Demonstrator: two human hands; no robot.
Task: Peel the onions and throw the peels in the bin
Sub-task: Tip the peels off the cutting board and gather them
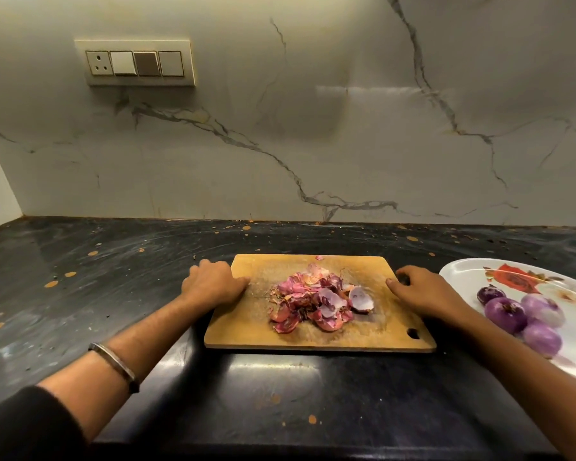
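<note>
A heap of purple and pink onion peels lies in the middle of a wooden cutting board on the black counter. My left hand grips the board's left edge, thumb on top. My right hand grips the board's right edge, fingers curled over it. Several peeled purple onions sit on a white plate with a red flower print at the right. No bin is in view.
The black stone counter stretches left and toward me. A marble-look wall rises behind it, with a switch and socket panel at the upper left. The plate runs off the frame's right edge.
</note>
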